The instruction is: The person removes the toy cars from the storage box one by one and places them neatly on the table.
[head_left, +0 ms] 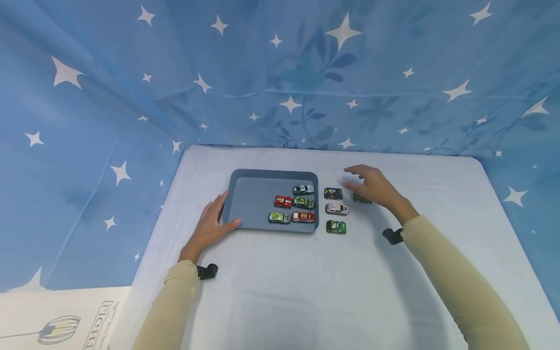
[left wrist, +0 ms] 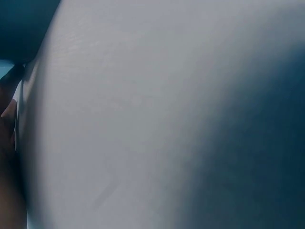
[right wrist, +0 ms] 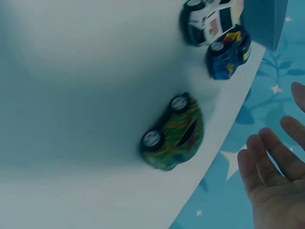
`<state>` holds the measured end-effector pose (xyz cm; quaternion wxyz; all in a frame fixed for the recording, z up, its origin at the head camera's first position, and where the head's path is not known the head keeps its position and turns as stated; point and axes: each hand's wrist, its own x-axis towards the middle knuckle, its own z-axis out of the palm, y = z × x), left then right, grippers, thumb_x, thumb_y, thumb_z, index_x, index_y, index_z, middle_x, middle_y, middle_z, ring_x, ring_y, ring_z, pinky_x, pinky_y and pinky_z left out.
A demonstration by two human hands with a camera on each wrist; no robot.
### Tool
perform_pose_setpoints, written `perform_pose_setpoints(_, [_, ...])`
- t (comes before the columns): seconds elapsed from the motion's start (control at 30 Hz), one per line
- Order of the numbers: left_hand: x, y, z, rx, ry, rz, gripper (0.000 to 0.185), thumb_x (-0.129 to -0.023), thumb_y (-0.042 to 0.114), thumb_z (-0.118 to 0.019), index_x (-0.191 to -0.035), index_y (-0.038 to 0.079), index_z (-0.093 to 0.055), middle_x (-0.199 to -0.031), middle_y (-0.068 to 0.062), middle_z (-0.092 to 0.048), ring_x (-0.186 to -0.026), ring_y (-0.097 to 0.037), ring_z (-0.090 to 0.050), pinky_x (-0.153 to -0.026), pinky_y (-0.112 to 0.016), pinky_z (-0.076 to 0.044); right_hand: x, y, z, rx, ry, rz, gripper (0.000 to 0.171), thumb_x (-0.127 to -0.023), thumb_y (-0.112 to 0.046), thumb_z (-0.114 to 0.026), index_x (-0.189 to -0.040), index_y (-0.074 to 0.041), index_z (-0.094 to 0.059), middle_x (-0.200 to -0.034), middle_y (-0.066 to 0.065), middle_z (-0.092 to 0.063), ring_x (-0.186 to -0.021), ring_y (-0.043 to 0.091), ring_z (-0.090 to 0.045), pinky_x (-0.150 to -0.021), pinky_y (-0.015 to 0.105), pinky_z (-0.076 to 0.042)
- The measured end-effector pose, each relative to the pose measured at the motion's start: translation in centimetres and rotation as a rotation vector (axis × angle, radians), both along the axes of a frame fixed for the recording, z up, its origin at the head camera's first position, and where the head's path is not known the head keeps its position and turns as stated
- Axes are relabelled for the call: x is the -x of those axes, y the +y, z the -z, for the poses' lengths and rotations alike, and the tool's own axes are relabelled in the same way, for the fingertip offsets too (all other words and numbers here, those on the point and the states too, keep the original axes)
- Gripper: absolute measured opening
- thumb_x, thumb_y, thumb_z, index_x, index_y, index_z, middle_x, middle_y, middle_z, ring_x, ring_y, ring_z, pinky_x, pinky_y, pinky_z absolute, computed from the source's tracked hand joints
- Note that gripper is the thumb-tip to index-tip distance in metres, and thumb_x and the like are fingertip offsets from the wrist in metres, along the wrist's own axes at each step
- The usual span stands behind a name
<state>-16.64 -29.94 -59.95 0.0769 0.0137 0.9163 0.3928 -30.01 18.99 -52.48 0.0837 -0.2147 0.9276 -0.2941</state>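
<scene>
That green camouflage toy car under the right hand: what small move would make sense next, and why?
Probably lower the right hand and close its fingers round the green camouflage car. The hand hovers open above it, not touching, while five cars already sit in the blue tray that the left hand steadies.

Tabletop point(head_left: 306, 291) covered in a white cloth; blue backdrop fabric point(head_left: 262, 73) printed with white stars and leaf patterns hangs behind and along both sides; a white printed carton point(head_left: 52, 321) lies at the lower left, beside the tabletop edge, with partial lettering and a line drawing visible.
</scene>
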Motion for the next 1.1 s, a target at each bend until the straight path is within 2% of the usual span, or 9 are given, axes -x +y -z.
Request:
perform_pose_setpoints(0.2, [-0.1,0.2,0.3,0.002,-0.011,0.001,0.101,-0.096,0.057,-0.072,-0.175,0.032,-0.014,-0.179,-0.015,-0.011,-0.161,-0.047,-0.003,-0.12,-0.077,-0.014,0.4,-1.5,-0.5,-0.021,0.01,-0.023,0.051,-0.105,-0.024,-0.072,-0.147,0.004,-0.062,-0.15,0.026,-0.057,-0.134,0.048,-0.056,-0.11,0.065,-0.045])
perform_pose_setpoints(0.4, [-0.4,0.1,0.0,-0.012,-0.029,-0.017,0.102,-0.095,0.058,-0.074,-0.174,0.037,-0.014,-0.179,-0.011,-0.01,-0.162,-0.044,-0.002,-0.119,-0.079,-0.015,0.6,-3.0,-1.1,-0.005,0.028,-0.066,0.052,-0.104,-0.026,-0.073,-0.147,0.002,-0.062,-0.15,0.024,-0.059,-0.134,0.045,-0.057,-0.111,0.063,-0.044])
perform_pose_setpoints(0.67, [-0.3,-0.1,-0.1,-0.001,-0.023,-0.003,0.102,-0.095,0.058,-0.074,-0.174,0.036,-0.013,-0.179,-0.012,-0.01,-0.162,-0.046,-0.002,-0.119,-0.079,-0.015,0.5,-5.0,-1.9,0.03,-0.004,-0.087,0.054,-0.106,-0.029,-0.072,-0.15,-0.001,-0.06,-0.152,0.02,-0.058,-0.138,0.041,-0.054,-0.113,0.061,-0.044])
perform_pose_setpoints(0.97, [-0.3,0.0,0.5,0.0,0.0,0.002,0.101,-0.095,0.057,-0.073,-0.174,0.033,-0.015,-0.178,-0.014,-0.012,-0.161,-0.047,-0.004,-0.119,-0.079,-0.016,0.6,-7.5,-2.2,0.077,0.008,-0.175,0.054,-0.105,-0.027,-0.073,-0.151,-0.002,-0.06,-0.149,0.019,-0.06,-0.137,0.038,-0.056,-0.115,0.058,-0.043])
perform_pose_setpoints(1.1, [-0.3,-0.1,0.4,0.01,-0.001,-0.001,0.101,-0.095,0.058,-0.073,-0.174,0.033,-0.015,-0.178,-0.014,-0.013,-0.161,-0.046,-0.005,-0.119,-0.078,-0.017,0.6,-9.0,-2.4,0.076,0.027,-0.205,0.054,-0.104,-0.027,-0.074,-0.15,-0.001,-0.061,-0.146,0.02,-0.062,-0.134,0.038,-0.058,-0.113,0.057,-0.045])
